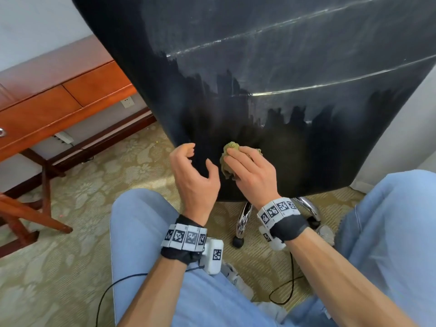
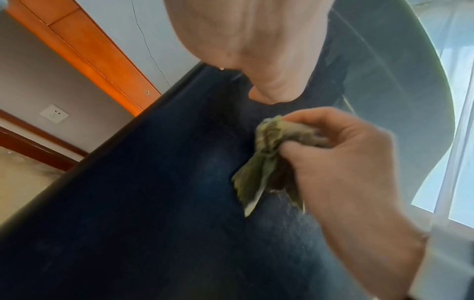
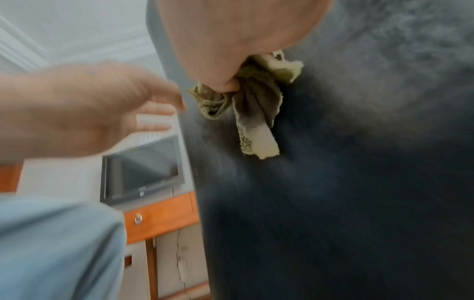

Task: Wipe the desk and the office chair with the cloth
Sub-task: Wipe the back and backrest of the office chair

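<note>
The black back of the office chair [image 1: 271, 79] fills the head view, dusty grey above and darker low down. My right hand [image 1: 250, 171] grips a bunched green cloth [image 1: 230, 149] and holds it against the lower part of the chair back [image 2: 153, 203]. The cloth [image 2: 264, 162] hangs from its curled fingers, with a loose end [image 3: 259, 130] below. My left hand [image 1: 195, 175] hovers just left of the cloth near the chair's left edge, fingers loosely curled and holding nothing. The wooden desk [image 1: 59, 100] stands at the left.
I crouch on patterned carpet [image 1: 70, 256], blue trouser knees [image 1: 146, 232] either side of my arms. The chair's chrome leg [image 1: 243, 218] and castor sit below the back. A power strip [image 1: 63, 137] and wall socket [image 1: 127, 102] lie under the desk. A dark monitor [image 3: 146, 168] rests on the desk.
</note>
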Available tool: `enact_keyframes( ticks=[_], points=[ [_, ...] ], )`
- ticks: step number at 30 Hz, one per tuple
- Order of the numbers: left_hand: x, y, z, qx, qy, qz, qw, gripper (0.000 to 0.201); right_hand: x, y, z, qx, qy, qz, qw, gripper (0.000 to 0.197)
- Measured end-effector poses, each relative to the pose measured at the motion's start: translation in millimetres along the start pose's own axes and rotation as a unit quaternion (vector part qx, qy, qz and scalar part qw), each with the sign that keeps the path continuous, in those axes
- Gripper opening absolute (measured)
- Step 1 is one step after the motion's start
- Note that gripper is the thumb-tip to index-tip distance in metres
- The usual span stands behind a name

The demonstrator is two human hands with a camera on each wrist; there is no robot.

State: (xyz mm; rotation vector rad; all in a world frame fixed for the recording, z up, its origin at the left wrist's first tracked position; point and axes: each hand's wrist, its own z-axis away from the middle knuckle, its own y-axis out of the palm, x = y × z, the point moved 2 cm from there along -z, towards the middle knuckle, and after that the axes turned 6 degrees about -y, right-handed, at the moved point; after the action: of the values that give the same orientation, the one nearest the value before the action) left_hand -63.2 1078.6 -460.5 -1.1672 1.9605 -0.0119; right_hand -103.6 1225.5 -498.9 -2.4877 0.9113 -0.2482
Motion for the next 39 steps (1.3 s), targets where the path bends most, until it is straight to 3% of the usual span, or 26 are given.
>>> enact_keyframes(
  ticks=[2,6,9,13,18,20,25,27,31,37,39],
  points=[
    [1.4,-5.7,-4.0,-0.022,-0.006,-0.005,1.0,0.053,3.5,-13.2,-19.4,-0.051,0.012,-0.009,0.999,0.02],
    [-0.6,-8.3,-12.9,-0.037,-0.012,-0.023,0.999,0.07,-0.7,-54.1,-80.7,-0.227,0.016,0.008,0.974,0.012],
    [-1.8,-3.2,-13.0,-0.021,-0.009,-0.035,0.999,0.08,-13.7,-67.9,-112.3,-0.27,0.013,0.028,0.962,0.01],
    [-1.8,5.1,-14.3,-0.006,-0.022,-0.05,0.999,0.091,-21.3,-48.6,-82.7,-0.214,-0.014,0.042,0.976,0.01],
    [-3.3,10.2,-18.1,-0.017,-0.043,-0.055,0.997,0.091,-21.6,-18.6,-3.0,-0.024,-0.033,0.062,0.997,0.015],
    [-5.1,10.0,-18.7,-0.024,-0.047,-0.049,0.997,0.09,-16.8,-26.8,-11.2,-0.029,-0.035,0.048,0.998,0.013],
    [-11.3,11.4,-19.0,-0.038,-0.049,-0.029,0.998,0.079,-25.0,-79.2,-81.5,-0.224,-0.013,0.059,0.973,0.008],
    [-15.1,14.3,-18.2,-0.035,-0.051,-0.025,0.998,0.077,-38.2,-89.7,-98.4,-0.25,0.003,0.072,0.966,0.007],
    [-23.3,20.8,-17.2,-0.027,-0.043,-0.018,0.999,0.077,-45.7,-73.5,-79.4,-0.22,0.006,0.071,0.973,0.009],
    [-29.1,26.6,-17.6,-0.028,-0.032,-0.031,0.999,0.082,-47.0,-51.8,-10.4,-0.028,-0.031,0.064,0.997,0.017],
    [-29.9,27.2,-16.8,-0.029,-0.03,-0.032,0.999,0.083,-46.0,-61.3,-15.5,-0.028,-0.034,0.062,0.997,0.017]
  ],
)
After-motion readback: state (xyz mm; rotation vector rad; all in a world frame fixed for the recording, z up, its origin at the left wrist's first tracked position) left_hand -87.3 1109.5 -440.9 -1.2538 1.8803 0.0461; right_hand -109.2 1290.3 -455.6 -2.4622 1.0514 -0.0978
